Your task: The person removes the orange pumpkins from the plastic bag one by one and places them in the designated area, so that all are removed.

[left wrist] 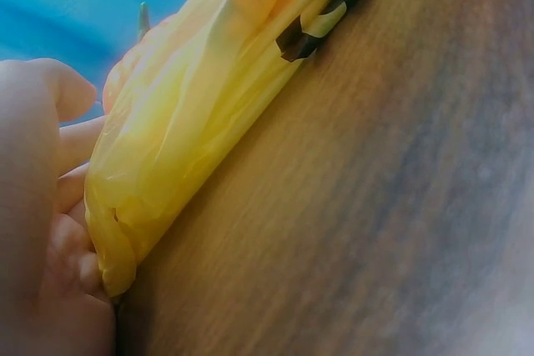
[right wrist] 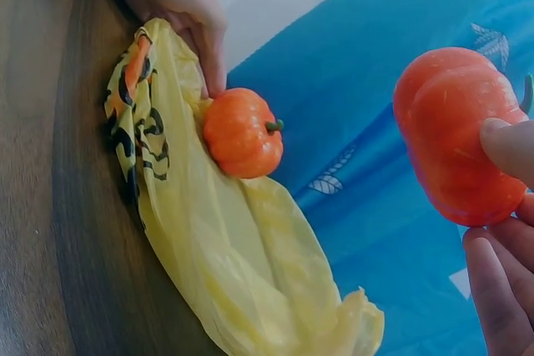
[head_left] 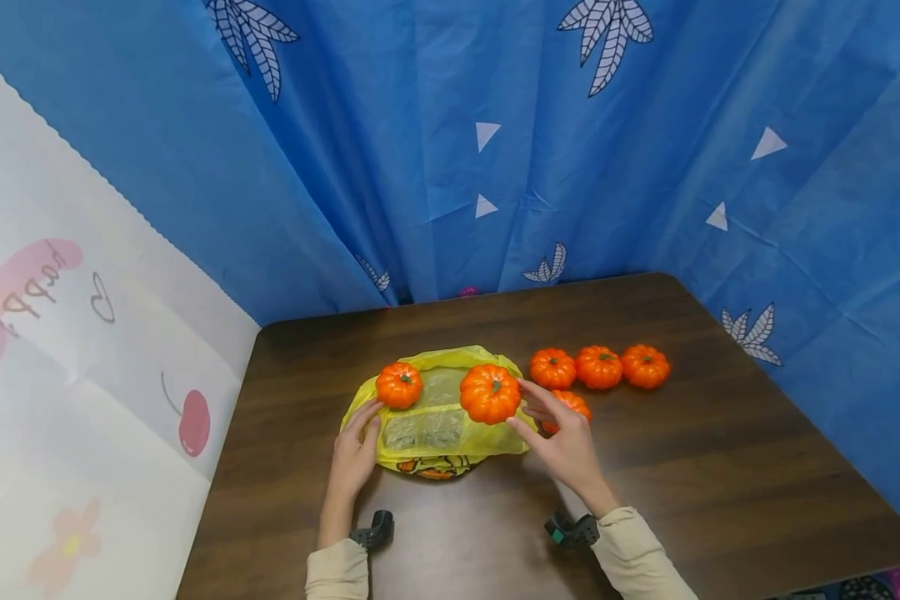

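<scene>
My right hand (head_left: pixel 570 446) pinches a small orange toy pumpkin (head_left: pixel 490 393) with a green stem, thumb on one side and fingers on the other. In the right wrist view this pumpkin (right wrist: pixel 459 135) is held up at the right. A yellow plastic bag (head_left: pixel 423 432) with a black-and-orange print lies on the table beneath it. Another pumpkin (head_left: pixel 399 385) rests at the bag's left side. My left hand (head_left: pixel 354 454) lies along the bag's left edge, fingertips close to that pumpkin. The left wrist view shows its thumb apart from the bag (left wrist: pixel 175 147), fingers partly hidden behind the plastic.
Right of the bag, a row of three pumpkins (head_left: pixel 599 367) sits on the brown table (head_left: pixel 720 492). One more pumpkin (head_left: pixel 570 404) is partly hidden behind my right hand. A blue curtain (head_left: pixel 450 150) hangs behind the table, and a white printed sheet (head_left: pixel 105 333) at the left.
</scene>
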{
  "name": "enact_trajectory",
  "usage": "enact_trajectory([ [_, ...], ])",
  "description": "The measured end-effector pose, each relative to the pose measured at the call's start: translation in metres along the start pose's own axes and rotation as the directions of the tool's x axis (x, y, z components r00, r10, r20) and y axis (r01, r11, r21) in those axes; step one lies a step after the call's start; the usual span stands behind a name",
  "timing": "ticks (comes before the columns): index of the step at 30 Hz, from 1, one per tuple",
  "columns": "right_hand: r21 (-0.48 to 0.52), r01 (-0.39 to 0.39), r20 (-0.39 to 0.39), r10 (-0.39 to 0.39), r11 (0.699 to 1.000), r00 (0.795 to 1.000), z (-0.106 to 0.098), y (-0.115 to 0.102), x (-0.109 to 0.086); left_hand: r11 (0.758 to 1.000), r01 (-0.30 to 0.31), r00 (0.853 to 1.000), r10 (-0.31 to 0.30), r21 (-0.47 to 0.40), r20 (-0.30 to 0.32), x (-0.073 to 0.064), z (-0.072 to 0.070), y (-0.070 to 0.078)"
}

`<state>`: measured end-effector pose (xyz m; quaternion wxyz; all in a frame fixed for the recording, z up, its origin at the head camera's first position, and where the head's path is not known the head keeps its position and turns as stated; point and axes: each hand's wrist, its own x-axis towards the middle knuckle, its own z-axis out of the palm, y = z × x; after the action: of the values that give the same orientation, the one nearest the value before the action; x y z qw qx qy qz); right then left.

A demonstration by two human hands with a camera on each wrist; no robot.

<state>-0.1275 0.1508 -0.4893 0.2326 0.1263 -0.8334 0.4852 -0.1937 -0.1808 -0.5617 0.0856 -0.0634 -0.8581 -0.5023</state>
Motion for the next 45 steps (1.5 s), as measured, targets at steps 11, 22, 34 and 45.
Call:
enact_trajectory([
  [11, 0.019, -0.028, -0.058, 0.029, 0.999, 0.998, -0.012, 0.002, -0.001, 1.000, 0.001, 1.000, -0.001, 0.000, -0.004, 0.002, 0.000, 0.001],
  [22, -0.021, -0.077, -0.109, 0.075, 0.997, 0.991, -0.032, -0.024, -0.001, 1.000, 0.003, 1.000, -0.003, -0.001, -0.009, 0.002, 0.001, 0.001],
  [34, -0.033, -0.076, -0.179, 0.069, 0.997, 0.981, -0.046, 0.003, -0.007, 1.000, 0.009, 1.000, -0.010, -0.003, -0.010, 0.000, 0.001, -0.001],
  [45, -0.055, -0.096, -0.203, 0.083, 0.994, 0.976, -0.060, 0.031, -0.014, 1.000, 0.002, 1.000, -0.002, -0.017, -0.016, 0.000, 0.003, -0.001],
])
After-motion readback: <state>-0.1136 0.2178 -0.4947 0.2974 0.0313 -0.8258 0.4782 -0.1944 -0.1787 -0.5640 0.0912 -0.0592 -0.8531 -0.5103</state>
